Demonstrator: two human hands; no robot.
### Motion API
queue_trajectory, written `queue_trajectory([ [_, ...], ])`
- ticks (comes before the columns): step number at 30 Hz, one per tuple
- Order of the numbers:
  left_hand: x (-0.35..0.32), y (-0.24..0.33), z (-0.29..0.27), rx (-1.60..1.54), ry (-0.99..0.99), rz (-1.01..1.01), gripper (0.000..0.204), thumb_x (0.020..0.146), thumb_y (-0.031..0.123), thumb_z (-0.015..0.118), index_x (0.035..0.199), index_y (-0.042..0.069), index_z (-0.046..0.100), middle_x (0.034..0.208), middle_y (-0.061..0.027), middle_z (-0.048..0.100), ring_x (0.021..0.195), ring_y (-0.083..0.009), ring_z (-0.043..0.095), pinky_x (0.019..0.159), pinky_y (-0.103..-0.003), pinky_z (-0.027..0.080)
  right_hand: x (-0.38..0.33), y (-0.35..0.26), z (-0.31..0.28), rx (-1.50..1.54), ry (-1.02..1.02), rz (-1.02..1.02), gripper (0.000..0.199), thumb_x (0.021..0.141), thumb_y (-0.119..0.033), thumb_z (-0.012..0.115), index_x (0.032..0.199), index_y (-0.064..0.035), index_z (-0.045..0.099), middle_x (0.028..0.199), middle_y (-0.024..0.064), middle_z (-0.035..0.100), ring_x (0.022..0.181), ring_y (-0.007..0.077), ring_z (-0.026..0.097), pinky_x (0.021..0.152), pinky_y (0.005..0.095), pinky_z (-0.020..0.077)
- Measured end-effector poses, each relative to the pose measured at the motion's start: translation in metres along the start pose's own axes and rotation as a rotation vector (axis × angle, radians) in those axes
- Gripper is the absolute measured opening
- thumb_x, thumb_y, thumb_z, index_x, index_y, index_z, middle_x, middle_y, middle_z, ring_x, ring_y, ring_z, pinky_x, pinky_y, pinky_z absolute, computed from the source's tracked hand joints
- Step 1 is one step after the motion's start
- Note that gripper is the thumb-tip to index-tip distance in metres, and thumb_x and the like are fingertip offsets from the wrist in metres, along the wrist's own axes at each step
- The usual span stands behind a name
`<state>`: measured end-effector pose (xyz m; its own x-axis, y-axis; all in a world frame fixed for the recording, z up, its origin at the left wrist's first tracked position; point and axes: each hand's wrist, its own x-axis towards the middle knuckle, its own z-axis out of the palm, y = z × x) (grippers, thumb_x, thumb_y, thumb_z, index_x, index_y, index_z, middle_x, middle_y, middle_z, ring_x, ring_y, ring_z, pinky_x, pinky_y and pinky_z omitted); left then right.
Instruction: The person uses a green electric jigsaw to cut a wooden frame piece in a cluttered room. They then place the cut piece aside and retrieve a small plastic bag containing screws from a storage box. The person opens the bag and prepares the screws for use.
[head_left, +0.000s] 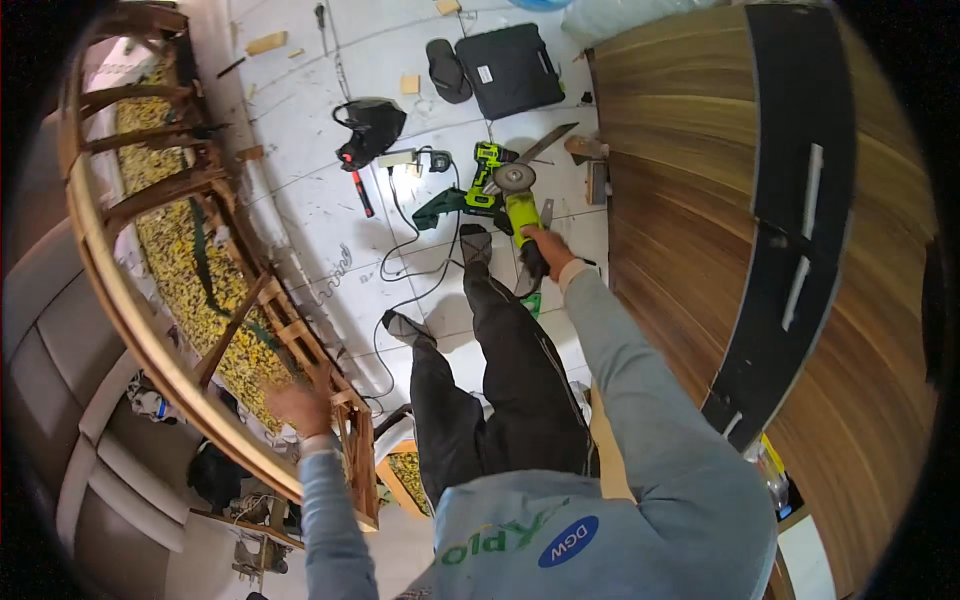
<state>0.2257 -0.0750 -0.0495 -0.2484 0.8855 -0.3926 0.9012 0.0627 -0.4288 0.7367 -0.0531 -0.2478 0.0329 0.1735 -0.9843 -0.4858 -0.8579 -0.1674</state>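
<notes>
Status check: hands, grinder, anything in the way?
Right hand gripping green grinder. Left hand blurred, near wooden frame, contact unclear. Drill appears beside grinder's disc.

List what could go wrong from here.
The grinder in the right hand might slip toward the feet, which appear to wear only socks. Its disc could catch the green drill, which looks close by. A foot might snag the black cable looping across the floor.

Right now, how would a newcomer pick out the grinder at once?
Find the brown wooden cabinet on the right, then the right hand just left of it. The grinder is the green tool in that hand. Unlike the green drill nearby, it carries a round grey disc.
</notes>
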Motion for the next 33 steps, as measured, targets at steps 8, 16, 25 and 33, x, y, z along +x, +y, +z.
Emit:
queue_trajectory([
  [8,0.047,-0.229,0.087,0.204,0.344,-0.176,0.113,0.09,0.06,0.072,0.162,-0.002,0.01,0.161,-0.0332,0.024,0.146,-0.0489,0.033,0.12,-0.05,0.035,0.193,0.02,-0.089,-0.203,0.331,-0.177,0.048,0.081,-0.025,0.085,0.113,0.0001,0.061,0.086,0.0094,0.069,0.068,0.0204,0.068,0.061,0.0342,0.0559],
  [16,0.039,-0.281,0.131,1.481,-0.496,0.048,0.095,0.095,0.01,0.066,0.168,0.024,0.007,0.16,-0.0373,0.028,0.129,-0.0505,0.054,0.097,-0.059,0.053,0.271,0.053,-0.139,-0.161,0.465,-0.343,0.058,0.081,-0.024,0.085,0.126,-0.0008,0.057,0.111,0.0107,0.067,0.1,0.0223,0.065,0.087,0.0348,0.051],
  [25,0.039,-0.323,0.109,1.007,-0.337,0.107,0.09,0.094,0.003,0.061,0.166,0.032,0.016,0.145,-0.0432,0.042,0.121,-0.0592,0.053,0.094,-0.065,0.047,0.322,0.08,-0.193,-0.322,0.395,-0.3,0.054,0.086,-0.02,0.084,0.131,-0.0019,0.059,0.117,0.0099,0.069,0.104,0.0234,0.065,0.093,0.038,0.0511],
  [33,0.031,-0.303,0.132,0.741,-0.211,-0.25,0.083,0.095,0.007,0.064,0.165,0.024,0.022,0.138,-0.0383,0.045,0.113,-0.0376,0.051,0.092,-0.056,0.042,0.328,0.069,-0.228,-0.528,0.383,-0.425,0.066,0.085,-0.024,0.085,0.139,-0.0018,0.053,0.129,0.0149,0.066,0.12,0.0287,0.063,0.103,0.043,0.0508],
])
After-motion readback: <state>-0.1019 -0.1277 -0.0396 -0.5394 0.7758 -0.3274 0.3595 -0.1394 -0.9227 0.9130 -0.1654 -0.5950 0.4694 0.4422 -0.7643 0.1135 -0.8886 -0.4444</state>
